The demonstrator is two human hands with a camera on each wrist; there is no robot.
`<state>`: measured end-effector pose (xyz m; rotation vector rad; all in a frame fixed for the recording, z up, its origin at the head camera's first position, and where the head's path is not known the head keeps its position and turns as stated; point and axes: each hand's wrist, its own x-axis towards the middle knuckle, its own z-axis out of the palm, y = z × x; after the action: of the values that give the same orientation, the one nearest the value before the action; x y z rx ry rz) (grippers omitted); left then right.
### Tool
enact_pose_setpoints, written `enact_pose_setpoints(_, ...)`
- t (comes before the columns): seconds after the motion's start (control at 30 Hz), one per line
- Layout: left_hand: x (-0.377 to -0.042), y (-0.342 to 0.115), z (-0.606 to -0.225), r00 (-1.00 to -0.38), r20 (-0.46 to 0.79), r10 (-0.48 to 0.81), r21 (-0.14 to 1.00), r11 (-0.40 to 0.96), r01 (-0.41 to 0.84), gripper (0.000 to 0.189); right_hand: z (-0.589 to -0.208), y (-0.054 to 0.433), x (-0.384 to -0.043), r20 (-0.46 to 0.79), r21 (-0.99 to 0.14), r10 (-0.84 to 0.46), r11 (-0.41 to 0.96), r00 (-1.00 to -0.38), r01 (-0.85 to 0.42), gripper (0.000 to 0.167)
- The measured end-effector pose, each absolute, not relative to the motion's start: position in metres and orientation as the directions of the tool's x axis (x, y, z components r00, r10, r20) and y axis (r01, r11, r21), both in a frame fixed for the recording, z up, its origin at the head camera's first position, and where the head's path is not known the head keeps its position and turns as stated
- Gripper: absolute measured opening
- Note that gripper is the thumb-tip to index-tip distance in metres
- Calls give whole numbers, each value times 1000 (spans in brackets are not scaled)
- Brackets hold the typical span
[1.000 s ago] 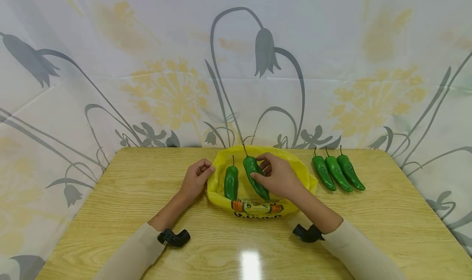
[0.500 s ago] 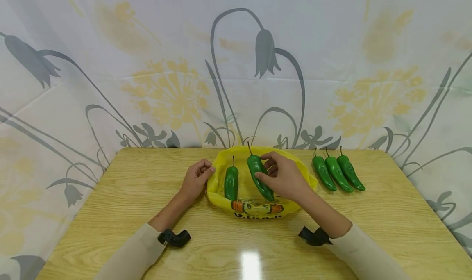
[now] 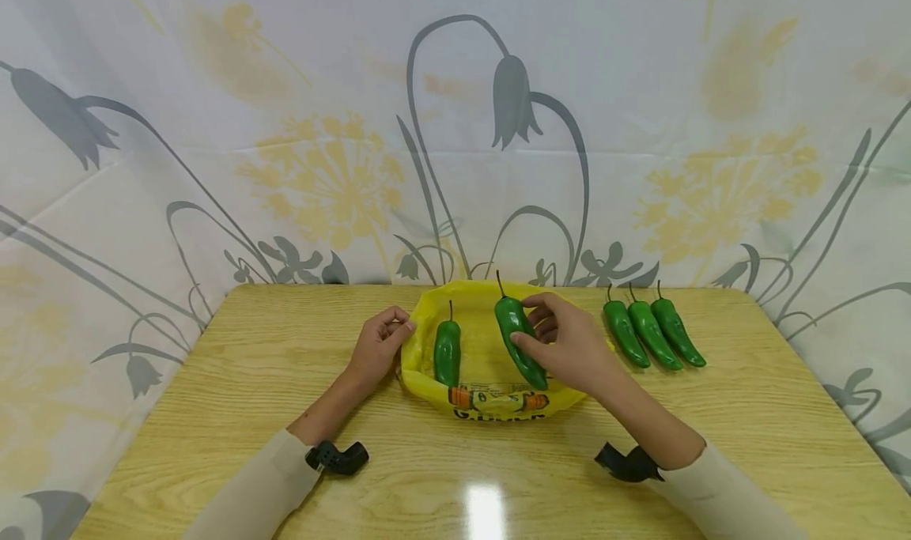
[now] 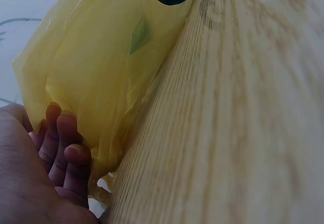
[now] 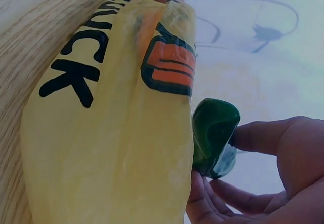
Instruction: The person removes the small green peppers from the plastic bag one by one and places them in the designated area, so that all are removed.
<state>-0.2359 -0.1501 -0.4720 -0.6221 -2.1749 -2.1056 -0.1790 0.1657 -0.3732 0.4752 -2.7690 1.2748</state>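
A yellow plastic bag [image 3: 470,303] lies with its mouth spread wide on the table. My left hand [image 3: 380,346] pinches the bag's left rim between thumb and fingers; in the left wrist view its fingers [image 4: 66,133] curl against the thin plastic. One green pepper [image 3: 447,352] leans inside the bag on the left. Above the bag's opening, my right hand [image 3: 569,342] grips another green pepper [image 3: 519,338], stem up and tilted. In the right wrist view that held pepper [image 5: 215,133] shows beside the bag's printed wall, between thumb and fingers.
Three more green peppers [image 3: 652,334] lie side by side on the wooden table [image 3: 285,319], to the right of the bag. A floral-patterned cloth [image 3: 320,129] hangs behind the table. Black wrist cameras [image 3: 338,457] sit on both forearms.
My right hand has moved to the right and slightly up with the pepper, across the bag's opening. The left hand and the pepper in the bag have stayed in place.
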Motion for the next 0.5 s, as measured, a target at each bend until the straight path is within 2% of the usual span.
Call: enact_pose_setpoints(0.5, -235, -150, -472, -927, 290, 240, 955, -15, 295, 15, -370, 194, -171, 206, -706, -216, 642, -955, -297, 45)
